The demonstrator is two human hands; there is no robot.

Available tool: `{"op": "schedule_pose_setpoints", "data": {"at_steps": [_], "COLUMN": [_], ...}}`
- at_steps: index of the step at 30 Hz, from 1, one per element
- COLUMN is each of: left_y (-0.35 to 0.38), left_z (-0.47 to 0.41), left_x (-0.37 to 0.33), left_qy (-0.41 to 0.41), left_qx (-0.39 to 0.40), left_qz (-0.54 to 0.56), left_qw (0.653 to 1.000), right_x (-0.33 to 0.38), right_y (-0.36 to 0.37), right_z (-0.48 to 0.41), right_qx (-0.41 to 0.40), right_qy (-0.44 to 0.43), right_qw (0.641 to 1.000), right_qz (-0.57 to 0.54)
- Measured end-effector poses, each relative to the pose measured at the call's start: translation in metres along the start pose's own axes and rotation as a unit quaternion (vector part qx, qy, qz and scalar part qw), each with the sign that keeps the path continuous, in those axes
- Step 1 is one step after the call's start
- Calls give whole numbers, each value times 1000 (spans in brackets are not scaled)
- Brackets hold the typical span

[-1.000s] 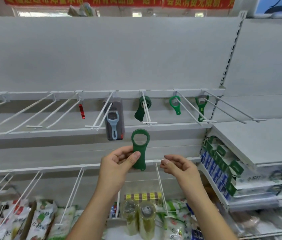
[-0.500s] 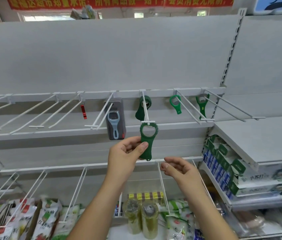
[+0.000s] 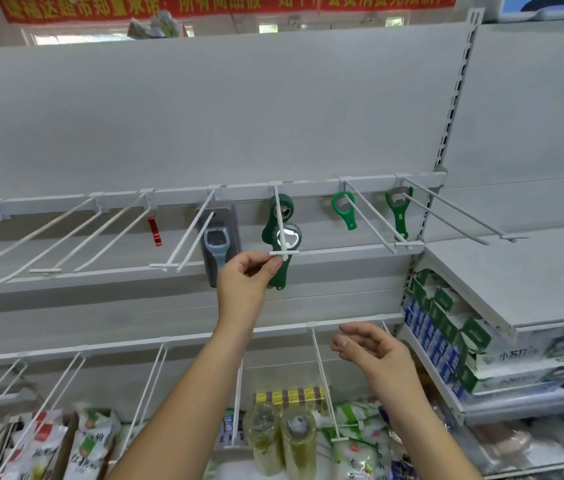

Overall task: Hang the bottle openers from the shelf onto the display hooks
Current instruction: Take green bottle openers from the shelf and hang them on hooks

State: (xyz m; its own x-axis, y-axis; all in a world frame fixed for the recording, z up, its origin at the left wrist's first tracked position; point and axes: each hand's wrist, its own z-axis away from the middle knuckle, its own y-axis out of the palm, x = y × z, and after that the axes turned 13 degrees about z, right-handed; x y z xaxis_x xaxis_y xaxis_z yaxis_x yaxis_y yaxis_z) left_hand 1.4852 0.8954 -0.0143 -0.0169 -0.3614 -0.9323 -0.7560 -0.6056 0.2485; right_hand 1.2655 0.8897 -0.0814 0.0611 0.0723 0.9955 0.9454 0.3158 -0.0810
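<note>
- The left hand (image 3: 249,277) has its grip pinched on the lower handle of a dark green bottle opener (image 3: 282,259), thumb and fingertips closed around it.
- That opener's ring sits at the front tip of a white display hook (image 3: 280,223), right at the small crossbar — the wire runs across the ring's opening, but whether it passes through it cannot be told for sure.
- Further back on the same hook hangs a second dark green opener (image 3: 279,211), close to the rail.
- To the right, a lighter green opener (image 3: 343,209) hangs near the rail, and another green opener with a metal head (image 3: 399,211) hangs beyond it on the next hook.
- To the left hang a blue-grey opener in a clear blister pack (image 3: 220,242) and a small red item (image 3: 154,231).
- The right hand (image 3: 372,348) floats lower down, well apart from the hooks; its grip is loose and holds nothing, fingers slightly curled.
- Writing: a red banner (image 3: 204,5) with yellow Chinese characters runs along the top, too blurred to read; the green-and-white boxes (image 3: 502,355) on the right-hand shelf show "小苏打".
- Packaged goods on the lower shelf carry Chinese labels — illegible.
</note>
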Motion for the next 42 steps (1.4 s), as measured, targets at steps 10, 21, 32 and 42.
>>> {"op": "schedule_pose_setpoints", "data": {"at_steps": [10,21,32,42], "left_y": [19,9,-14,121], "left_z": [-80,-68,86,183], "left_x": [37,49,36,31], "left_qy": [-7,-34,-58,-47], "left_qx": [-34,-57,230,414], "left_qz": [-13,3,10,32], "left_qw": [999,998,971,909], "right_x": [-2,12,31,29], "right_y": [-24,-26,-30,-163], "right_z": [-11,-10,46,140], "right_qx": [-20,-30,-113,-255], "right_qy": [14,-6,-71,-61], "right_qw": [1000,999,990,962], "right_qz": [8,30,45,82]}}
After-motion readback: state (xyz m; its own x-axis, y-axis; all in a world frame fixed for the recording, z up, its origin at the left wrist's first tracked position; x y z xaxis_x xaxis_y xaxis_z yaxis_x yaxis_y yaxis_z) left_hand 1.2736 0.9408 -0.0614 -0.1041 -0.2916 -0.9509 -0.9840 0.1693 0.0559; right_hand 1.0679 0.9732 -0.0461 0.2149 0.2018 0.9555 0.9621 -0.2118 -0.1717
